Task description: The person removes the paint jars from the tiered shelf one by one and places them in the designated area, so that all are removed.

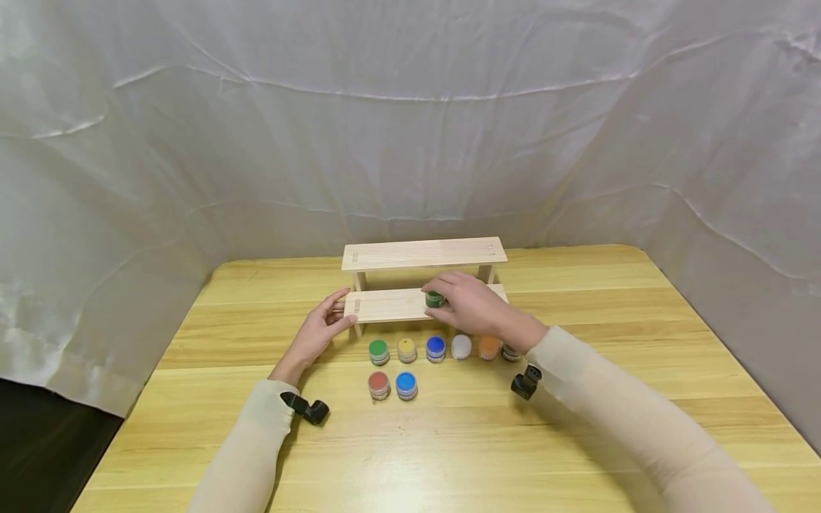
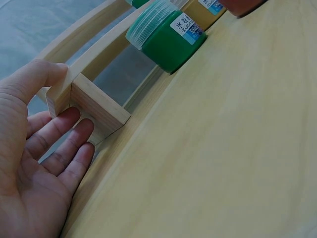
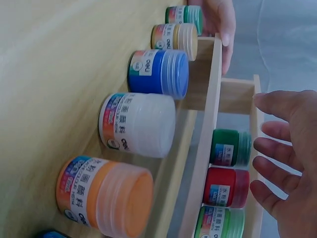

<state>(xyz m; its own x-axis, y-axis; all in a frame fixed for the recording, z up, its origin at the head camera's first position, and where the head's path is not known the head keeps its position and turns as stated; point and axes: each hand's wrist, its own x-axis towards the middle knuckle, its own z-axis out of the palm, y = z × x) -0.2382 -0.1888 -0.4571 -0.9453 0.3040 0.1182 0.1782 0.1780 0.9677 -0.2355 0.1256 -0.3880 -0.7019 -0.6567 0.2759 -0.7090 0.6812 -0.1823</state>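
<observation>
My left hand (image 1: 318, 329) holds the left end of a two-tier wooden rack (image 2: 101, 99), thumb on top of the lower board and fingertips at its end and leg. Over the right part of that board is my right hand (image 1: 467, 303). A dark green paint jar (image 1: 434, 298) stands between its thumb and fingers in the head view. The right wrist view has these fingers (image 3: 277, 130) spread just off the jar lids. Beside the dark green jar on the board stand a red paint jar (image 3: 227, 187) and a light green one (image 3: 221, 223), both hidden under the hand in the head view.
In front of the rack runs a row of paint jars: green (image 1: 378, 352), yellow (image 1: 407, 350), blue (image 1: 435, 348), white (image 1: 461, 346), orange (image 1: 489, 347) and a dark one (image 1: 511, 353). Nearer stand a reddish jar (image 1: 379, 385) and a light blue jar (image 1: 406, 385).
</observation>
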